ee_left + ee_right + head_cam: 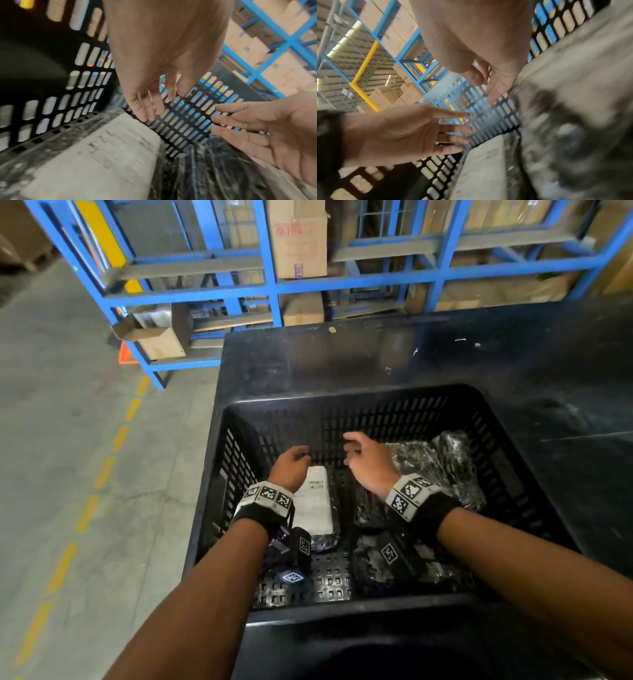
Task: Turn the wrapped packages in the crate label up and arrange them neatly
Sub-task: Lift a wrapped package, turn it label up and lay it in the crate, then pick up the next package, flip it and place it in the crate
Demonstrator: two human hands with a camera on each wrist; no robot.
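A black slotted crate (376,409) holds several packages wrapped in clear film. One package (315,503) lies at the left with its white label facing up, also seen in the left wrist view (102,155). My left hand (291,465) hovers over its far end, fingers relaxed and holding nothing (145,108). My right hand (364,462) hangs beside it above the crate's middle, fingers loose and empty (489,86). A dark wrapped package (442,463) lies at the right with no label showing. Another (373,566) sits near the front, partly hidden by my right wrist.
The crate stands on a black table (479,354). Blue shelving (274,285) with cardboard boxes (298,244) stands behind it. A concrete floor with a dashed yellow line (102,474) lies to the left. Part of the crate's perforated floor (325,583) shows at the front.
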